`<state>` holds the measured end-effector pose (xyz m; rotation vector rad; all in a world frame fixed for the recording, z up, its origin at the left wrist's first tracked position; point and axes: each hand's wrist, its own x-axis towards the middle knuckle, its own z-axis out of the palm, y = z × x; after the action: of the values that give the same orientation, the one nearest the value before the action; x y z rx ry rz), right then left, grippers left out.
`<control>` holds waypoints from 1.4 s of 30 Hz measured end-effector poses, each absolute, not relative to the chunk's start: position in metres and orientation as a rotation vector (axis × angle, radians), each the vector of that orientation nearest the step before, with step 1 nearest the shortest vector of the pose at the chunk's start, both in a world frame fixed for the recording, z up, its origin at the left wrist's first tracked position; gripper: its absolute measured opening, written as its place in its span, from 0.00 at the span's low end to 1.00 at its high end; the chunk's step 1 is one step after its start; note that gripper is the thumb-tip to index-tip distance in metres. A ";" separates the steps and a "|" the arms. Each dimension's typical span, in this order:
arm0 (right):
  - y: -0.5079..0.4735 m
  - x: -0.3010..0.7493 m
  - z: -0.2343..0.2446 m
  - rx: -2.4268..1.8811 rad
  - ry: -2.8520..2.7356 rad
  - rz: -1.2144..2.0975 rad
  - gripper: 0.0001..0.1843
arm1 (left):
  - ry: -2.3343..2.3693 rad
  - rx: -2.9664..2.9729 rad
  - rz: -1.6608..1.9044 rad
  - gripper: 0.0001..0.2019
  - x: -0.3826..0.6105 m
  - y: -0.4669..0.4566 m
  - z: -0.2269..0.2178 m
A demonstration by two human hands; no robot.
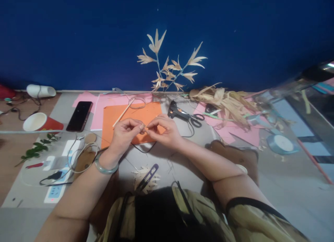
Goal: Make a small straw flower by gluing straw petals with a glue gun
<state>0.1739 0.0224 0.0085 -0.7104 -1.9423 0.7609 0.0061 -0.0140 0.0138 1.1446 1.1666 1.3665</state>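
Note:
My left hand and my right hand meet over an orange sheet of paper. Both pinch a small pale strip between their fingertips; it is too small to make out clearly. A green bangle circles my left wrist. A thin wooden stick lies across the orange sheet's far left corner. A dark thread snipper rests on pale dried leaf pieces close to my body.
A glue gun and scissors lie right of the orange sheet. Dried husks pile on pink paper. A leaf branch stands against the blue wall. A phone, red cup, power strip and tape roll surround.

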 end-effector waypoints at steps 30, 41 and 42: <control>0.014 0.170 0.003 -0.834 -1.825 0.846 0.07 | 1.258 1.272 1.533 0.13 0.011 -0.020 0.010; 0.016 0.171 0.003 -0.792 -1.859 0.820 0.05 | 1.098 0.933 1.396 0.20 0.010 -0.013 0.012; 0.017 0.171 0.003 -0.788 -1.863 0.820 0.05 | 1.085 0.934 1.393 0.19 0.010 -0.013 0.011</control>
<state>0.1706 0.0166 0.0032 -0.7875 -1.8630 0.8199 0.0098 -0.0126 0.0107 0.9341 1.0854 1.3929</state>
